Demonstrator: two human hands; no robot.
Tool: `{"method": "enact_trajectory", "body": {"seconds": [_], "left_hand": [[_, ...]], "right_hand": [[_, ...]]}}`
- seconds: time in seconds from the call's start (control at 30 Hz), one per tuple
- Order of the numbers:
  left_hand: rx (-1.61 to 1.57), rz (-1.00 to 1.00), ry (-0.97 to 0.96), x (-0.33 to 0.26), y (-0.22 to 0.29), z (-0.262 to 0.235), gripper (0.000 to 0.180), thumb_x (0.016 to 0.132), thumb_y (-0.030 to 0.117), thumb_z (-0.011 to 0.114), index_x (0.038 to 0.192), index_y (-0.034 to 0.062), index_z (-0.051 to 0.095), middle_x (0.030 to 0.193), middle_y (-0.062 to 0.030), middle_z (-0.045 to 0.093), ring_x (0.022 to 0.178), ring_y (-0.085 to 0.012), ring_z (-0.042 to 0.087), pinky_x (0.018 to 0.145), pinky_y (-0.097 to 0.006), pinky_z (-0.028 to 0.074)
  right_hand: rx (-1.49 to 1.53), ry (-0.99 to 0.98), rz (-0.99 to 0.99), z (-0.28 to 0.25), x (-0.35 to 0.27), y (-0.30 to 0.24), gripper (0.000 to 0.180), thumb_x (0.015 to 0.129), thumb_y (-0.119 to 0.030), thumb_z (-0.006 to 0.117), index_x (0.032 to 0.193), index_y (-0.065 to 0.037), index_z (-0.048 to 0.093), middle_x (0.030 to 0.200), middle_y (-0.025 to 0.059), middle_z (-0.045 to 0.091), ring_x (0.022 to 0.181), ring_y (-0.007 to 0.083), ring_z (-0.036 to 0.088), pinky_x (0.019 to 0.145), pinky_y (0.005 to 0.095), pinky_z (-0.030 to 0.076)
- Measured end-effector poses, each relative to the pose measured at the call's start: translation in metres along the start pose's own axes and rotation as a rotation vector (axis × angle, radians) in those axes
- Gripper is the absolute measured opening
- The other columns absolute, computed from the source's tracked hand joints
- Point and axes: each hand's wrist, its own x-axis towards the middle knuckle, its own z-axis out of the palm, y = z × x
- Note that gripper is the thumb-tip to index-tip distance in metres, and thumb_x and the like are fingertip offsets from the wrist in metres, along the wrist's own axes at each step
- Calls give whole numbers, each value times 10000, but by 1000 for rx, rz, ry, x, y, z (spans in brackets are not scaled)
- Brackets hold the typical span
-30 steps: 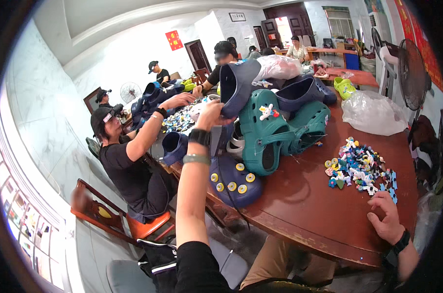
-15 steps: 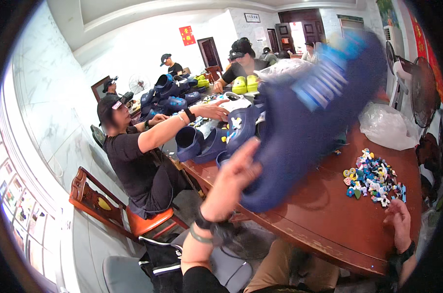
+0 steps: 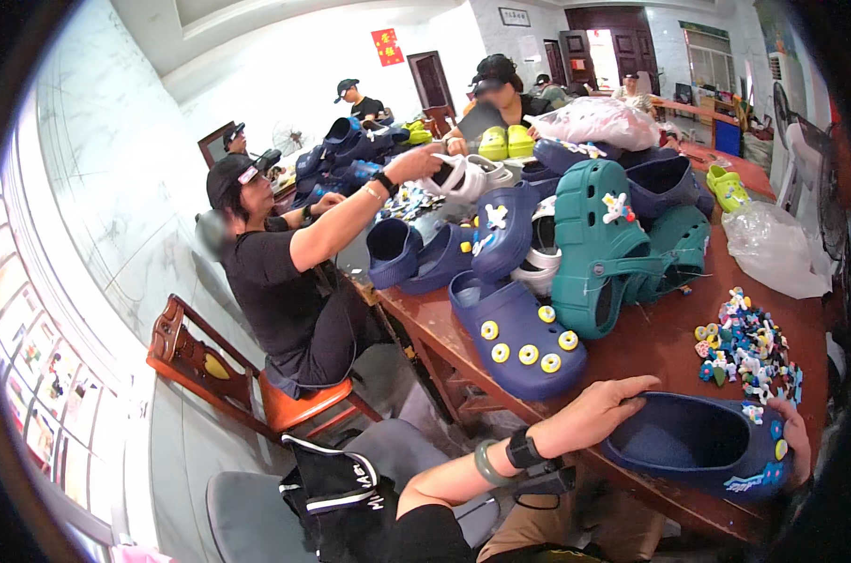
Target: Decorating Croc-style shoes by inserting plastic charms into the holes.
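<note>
A navy clog (image 3: 693, 436) lies low at the table's near edge, its opening facing me. My left hand (image 3: 599, 411) grips its heel end, fingers along the rim. At the toe end, my right hand (image 3: 795, 443) is wrapped round the far side, partly hidden by the shoe. Yellow, white and blue shoe charms sit on that toe. Just beyond lies a heap of small colourful shoe charms (image 3: 749, 347). Left of my hands rests another navy clog (image 3: 515, 333) with several round yellow-and-white charms.
Two teal clogs (image 3: 585, 244) stand mid-table among several navy and white ones. A clear plastic bag (image 3: 777, 249) lies at the right, near a lime clog (image 3: 726, 188). On the left a seated co-worker (image 3: 280, 253) reaches over the table, holding a white clog (image 3: 460, 176).
The navy clog raised close before me has come down to the near right edge. My right hand, empty beside the charms before, now holds its toe. The view has shifted slightly.
</note>
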Motion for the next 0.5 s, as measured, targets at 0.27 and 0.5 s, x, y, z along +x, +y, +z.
{"method": "enact_trajectory", "body": {"seconds": [0.27, 0.5], "left_hand": [[252, 304, 380, -24, -10, 29, 826, 793, 291, 738, 1423, -15, 300, 1381, -202, 412, 1289, -361, 377, 1082, -425, 299], [369, 268, 340, -22, -19, 28, 885, 757, 313, 760, 1433, -8, 288, 1417, -197, 367, 1314, -387, 340, 1081, -451, 303]], "right_hand": [[-64, 54, 159, 36, 2, -43, 627, 823, -378, 666, 1264, 31, 489, 1150, 122, 599, 1038, 209, 596, 940, 329, 458], [-160, -62, -220, 63, -12, -59, 764, 735, -541, 674, 1196, 42, 502, 1232, 210, 486, 1113, 289, 503, 1022, 421, 333]]}}
